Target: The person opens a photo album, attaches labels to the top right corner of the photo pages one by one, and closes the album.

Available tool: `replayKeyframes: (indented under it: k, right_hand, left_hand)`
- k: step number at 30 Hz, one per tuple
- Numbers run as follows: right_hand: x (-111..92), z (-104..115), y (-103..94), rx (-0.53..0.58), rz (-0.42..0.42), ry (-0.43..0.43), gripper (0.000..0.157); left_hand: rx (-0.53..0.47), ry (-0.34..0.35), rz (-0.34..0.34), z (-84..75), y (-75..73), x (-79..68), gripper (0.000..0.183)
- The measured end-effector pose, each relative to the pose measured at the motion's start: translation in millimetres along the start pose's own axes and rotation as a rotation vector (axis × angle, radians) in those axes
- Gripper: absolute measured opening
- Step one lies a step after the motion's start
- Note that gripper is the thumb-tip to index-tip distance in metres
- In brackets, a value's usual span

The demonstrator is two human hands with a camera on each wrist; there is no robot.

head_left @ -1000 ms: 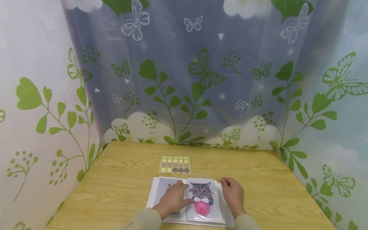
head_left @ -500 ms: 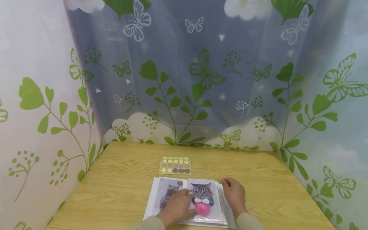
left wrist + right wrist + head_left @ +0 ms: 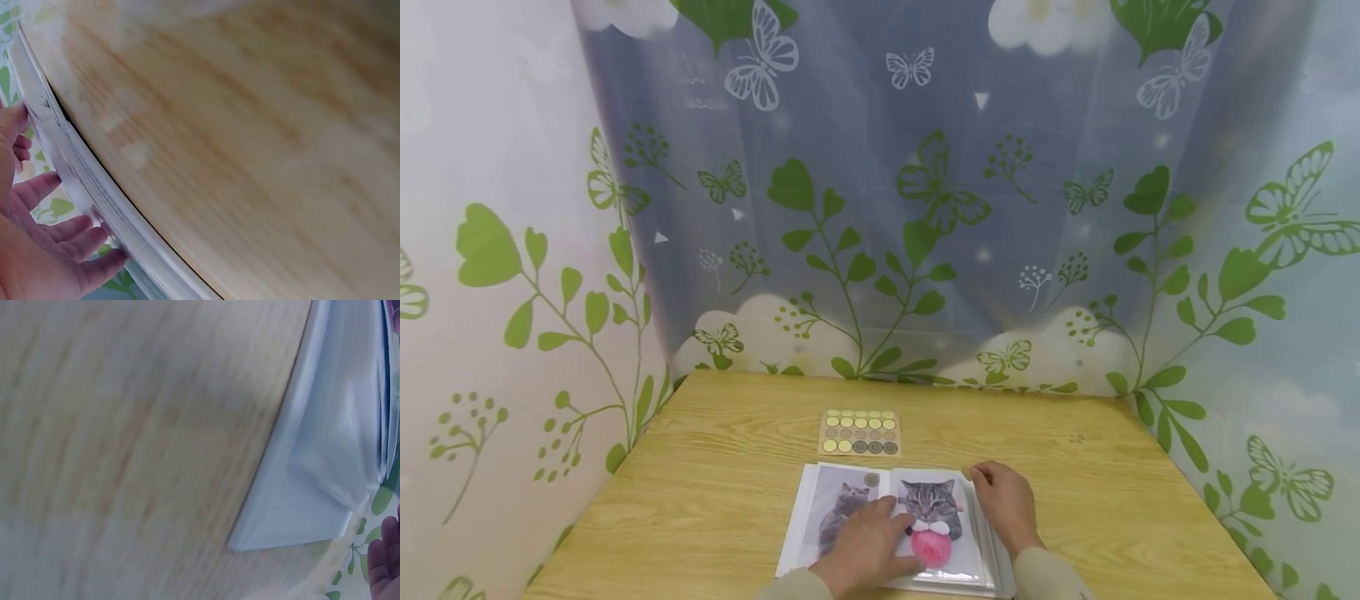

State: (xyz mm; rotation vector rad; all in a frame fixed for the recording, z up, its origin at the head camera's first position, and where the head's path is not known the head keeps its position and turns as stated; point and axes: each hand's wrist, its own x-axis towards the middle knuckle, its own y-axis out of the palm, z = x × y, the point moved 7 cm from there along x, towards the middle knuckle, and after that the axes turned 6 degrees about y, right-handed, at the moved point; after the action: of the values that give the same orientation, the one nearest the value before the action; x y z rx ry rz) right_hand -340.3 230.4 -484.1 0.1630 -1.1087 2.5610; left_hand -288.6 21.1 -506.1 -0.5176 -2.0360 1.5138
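- Photo album [image 3: 985, 575] lay open on the near part of the tabletop [image 3: 715, 467], wide side across, both pages in reach of the person's hands.
- Left hand [image 3: 872, 546]: lay over the middle of the spread, grip apart, thumb away from the fingers. Probably there to keep the pages flat.
- Right hand [image 3: 1006, 504]: at the album's far right corner, grip together, fingertips pinching what looked like a round sticker [image 3: 967, 472]. Held by its rim, likely to spare the sticky face.
- Left page: grey cat photo [image 3: 850, 498], with a dark disc [image 3: 872, 480] at its far right corner.
- Right page: tabby cat photo [image 3: 928, 496], pink ball below the chin.
- Sticker sheet [image 3: 860, 432] just beyond the album, rows of yellow, tan and dark rounds; presumably set there for easy reach.
- Tabletop: yellowish wood grain.
- Room: printed curtain [image 3: 850, 208] behind and on both sides, green leaves, butterflies, pale clouds.
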Motion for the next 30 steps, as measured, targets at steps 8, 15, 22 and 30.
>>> replayKeyframes:
  k: [8,15,22,30]
  right_hand:
    - [1.2,13.3,8.0,-0.047,0.021,-0.098,0.013]
    - [3.5,14.2,12.5,-0.080,0.038,-0.129,0.014]
    - [6.5,17.0,18.7,-0.105,0.055,-0.136,0.015]
    - [8.2,17.6,23.1,-0.143,0.058,-0.142,0.014]
  left_hand:
    - [0.002,0.006,-0.001,0.4,0.5,-0.7,0.066]
    - [0.008,0.017,-0.011,-2.0,-2.8,-0.2,0.066]
    - [0.011,0.009,-0.006,-0.7,-1.2,0.5,0.066]
    - [0.028,-0.002,0.008,0.4,1.8,1.8,0.067]
